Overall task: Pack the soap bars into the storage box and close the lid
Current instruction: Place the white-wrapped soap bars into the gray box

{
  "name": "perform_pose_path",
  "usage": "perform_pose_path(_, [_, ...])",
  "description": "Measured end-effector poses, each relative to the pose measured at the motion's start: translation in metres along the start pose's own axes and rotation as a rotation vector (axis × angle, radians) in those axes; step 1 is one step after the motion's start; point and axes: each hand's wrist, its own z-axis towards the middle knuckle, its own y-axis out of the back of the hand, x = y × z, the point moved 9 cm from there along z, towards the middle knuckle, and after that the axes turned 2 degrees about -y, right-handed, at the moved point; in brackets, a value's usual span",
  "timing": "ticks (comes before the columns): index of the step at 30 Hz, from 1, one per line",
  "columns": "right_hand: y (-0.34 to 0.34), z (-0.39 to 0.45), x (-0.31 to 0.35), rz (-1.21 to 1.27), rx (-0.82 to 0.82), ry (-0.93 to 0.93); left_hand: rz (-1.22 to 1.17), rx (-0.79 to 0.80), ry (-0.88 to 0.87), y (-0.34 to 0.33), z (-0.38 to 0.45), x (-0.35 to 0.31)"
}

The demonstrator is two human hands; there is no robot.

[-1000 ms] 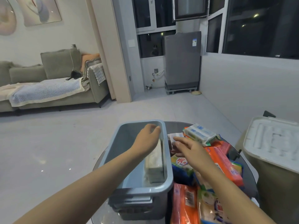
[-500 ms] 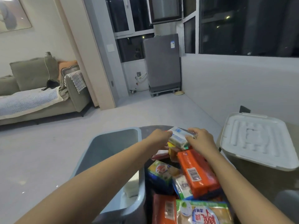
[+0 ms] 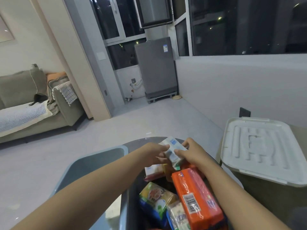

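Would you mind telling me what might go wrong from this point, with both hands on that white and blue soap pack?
1. The white and blue soap pack is pinched between the left hand and the right hand above the loose pile; a weak grip could drop it onto the orange pack.
2. The left forearm crosses the grey storage box rim and may nudge it on the glass table.

White-blue soap pack (image 3: 173,151) tilted, held above pile — grey box (image 3: 93,161) open.

Open storage box (image 3: 93,161) beside crowded soap packs (image 3: 196,195)
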Motion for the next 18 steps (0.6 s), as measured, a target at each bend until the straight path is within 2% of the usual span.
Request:
perform_pose_path(5, [0.008, 0.003, -0.005, 0.249, -0.055, -0.009, -0.068, 0.009, -0.117, 0.000, -0.002, -0.021])
perform_pose_path(6, [0.008, 0.003, -0.005, 0.277, -0.071, -0.002, -0.066, -0.018, -0.119, 0.002, -0.002, -0.022])
perform_pose_path(8, [0.006, 0.002, -0.004, 0.292, -0.101, 0.017, 0.075, -0.176, -0.116, 0.020, 0.002, -0.018])
perform_pose_path(10, [0.003, 0.001, -0.004, 0.315, -0.115, 0.027, 0.237, -0.281, -0.068, 0.033, 0.004, -0.009])
perform_pose_path(14, [0.000, 0.003, -0.010, 0.345, -0.114, 0.021, 0.460, -0.295, 0.059, 0.040, 0.012, 0.009])
perform_pose_path(18, [-0.004, 0.008, -0.017, 0.406, -0.080, -0.006, 0.381, -0.286, 0.241, 0.049, 0.011, 0.029])
